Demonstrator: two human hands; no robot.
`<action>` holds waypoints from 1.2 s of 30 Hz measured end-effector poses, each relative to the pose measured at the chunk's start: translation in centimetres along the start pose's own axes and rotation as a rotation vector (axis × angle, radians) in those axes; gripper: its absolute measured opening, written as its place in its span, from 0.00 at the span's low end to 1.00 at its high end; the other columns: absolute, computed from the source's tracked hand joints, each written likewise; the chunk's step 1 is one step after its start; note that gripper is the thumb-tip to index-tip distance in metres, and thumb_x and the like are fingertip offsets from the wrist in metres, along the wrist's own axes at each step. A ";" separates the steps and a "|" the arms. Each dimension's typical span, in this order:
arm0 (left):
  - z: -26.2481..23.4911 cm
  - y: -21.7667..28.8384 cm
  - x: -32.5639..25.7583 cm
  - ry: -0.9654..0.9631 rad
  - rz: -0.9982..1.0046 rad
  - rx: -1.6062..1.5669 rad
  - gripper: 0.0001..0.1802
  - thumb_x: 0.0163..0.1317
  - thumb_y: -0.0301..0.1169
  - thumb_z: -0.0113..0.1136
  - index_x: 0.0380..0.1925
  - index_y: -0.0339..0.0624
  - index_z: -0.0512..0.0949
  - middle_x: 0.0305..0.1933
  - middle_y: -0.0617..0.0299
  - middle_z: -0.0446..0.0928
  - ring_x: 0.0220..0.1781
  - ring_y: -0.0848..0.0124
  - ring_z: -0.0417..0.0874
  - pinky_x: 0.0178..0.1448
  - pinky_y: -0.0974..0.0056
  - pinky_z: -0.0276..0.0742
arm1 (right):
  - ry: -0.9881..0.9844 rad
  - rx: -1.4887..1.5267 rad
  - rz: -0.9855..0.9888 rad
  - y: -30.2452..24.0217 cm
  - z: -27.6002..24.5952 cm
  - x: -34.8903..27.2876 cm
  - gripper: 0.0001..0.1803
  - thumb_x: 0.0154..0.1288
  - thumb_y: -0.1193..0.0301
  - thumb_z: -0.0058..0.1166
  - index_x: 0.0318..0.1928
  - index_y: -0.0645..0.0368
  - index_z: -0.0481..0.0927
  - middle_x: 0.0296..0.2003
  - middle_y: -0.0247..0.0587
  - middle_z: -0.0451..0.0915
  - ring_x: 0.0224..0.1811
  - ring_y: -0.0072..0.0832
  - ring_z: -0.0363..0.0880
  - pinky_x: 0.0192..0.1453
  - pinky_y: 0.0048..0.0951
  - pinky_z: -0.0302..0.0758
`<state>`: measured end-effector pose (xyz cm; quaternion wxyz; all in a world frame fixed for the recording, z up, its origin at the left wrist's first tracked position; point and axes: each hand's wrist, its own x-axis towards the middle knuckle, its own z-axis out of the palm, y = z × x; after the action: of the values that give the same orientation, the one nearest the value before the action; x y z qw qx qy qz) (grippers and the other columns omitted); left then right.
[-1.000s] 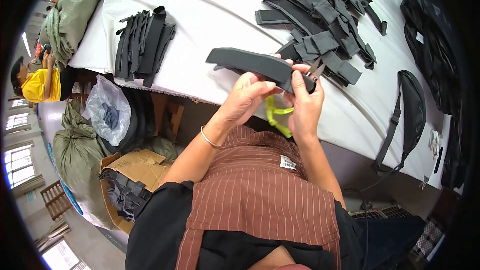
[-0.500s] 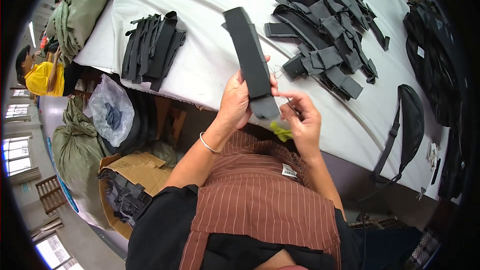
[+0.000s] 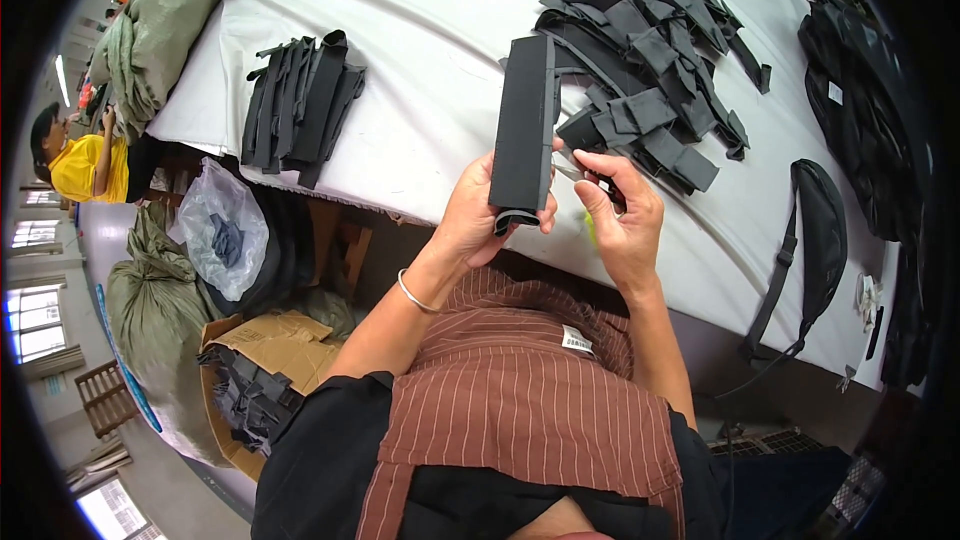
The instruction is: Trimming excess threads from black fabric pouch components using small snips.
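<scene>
My left hand (image 3: pixel 474 208) is closed round the lower end of a dark grey fabric strip (image 3: pixel 522 125), which stands nearly upright over the table's near edge. The strip is folded, and its lower end curls open toward me. Close to its right edge, my right hand (image 3: pixel 628 215) is closed on small thread snips (image 3: pixel 610 192). Their dark handle lies in the fingers and the metal blades point at the strip. A bit of yellow-green material (image 3: pixel 589 227) hangs by that hand, partly hidden by the thumb.
Similar strips lie in a neat stack (image 3: pixel 302 105) at left and a loose heap (image 3: pixel 650 50) at right on the white-covered table (image 3: pixel 410 50). A black waist bag (image 3: pixel 815 220) lies near the right edge. Left below stand a carton (image 3: pixel 290 340) and a plastic-lined bin (image 3: pixel 215 265). Another person (image 3: pixel 88 165) is far left.
The strip has turned from leaning left to almost upright, its lower end now facing me. My right hand has shifted slightly right, and the snips' blades now show beside the strip.
</scene>
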<state>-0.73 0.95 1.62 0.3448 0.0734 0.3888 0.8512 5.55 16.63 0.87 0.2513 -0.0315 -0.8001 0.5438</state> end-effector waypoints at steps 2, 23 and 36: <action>0.0 0.0 0.0 0.010 -0.003 0.001 0.24 0.62 0.31 0.59 0.56 0.30 0.70 0.30 0.61 0.71 0.27 0.69 0.79 0.30 0.64 0.80 | 0.001 0.031 0.022 0.0 -0.2 -0.1 0.12 0.55 0.75 0.63 0.42 0.57 0.83 0.31 0.37 0.82 0.29 0.28 0.77 0.36 0.28 0.72; -0.5 -2.3 -0.2 0.101 0.034 0.351 0.10 0.66 0.30 0.56 0.43 0.35 0.75 0.30 0.61 0.79 0.28 0.76 0.79 0.29 0.70 0.77 | -0.096 -0.122 -0.079 -1.8 0.0 -0.7 0.17 0.46 0.82 0.65 0.41 0.60 0.81 0.38 0.36 0.78 0.33 0.29 0.79 0.40 0.26 0.75; 3.0 4.5 -4.8 -0.233 0.459 1.231 0.13 0.55 0.30 0.63 0.36 0.32 0.77 0.50 0.51 0.71 0.51 0.53 0.70 0.58 0.56 0.64 | -0.045 0.962 0.575 -4.2 -2.3 0.9 0.12 0.67 0.73 0.56 0.26 0.52 0.70 0.18 0.17 0.60 0.14 0.09 0.49 0.19 0.18 0.47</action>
<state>1.66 -2.39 7.58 0.0898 0.4293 0.7383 0.5124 6.70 17.23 5.57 0.0617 -0.1189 -0.4263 0.8946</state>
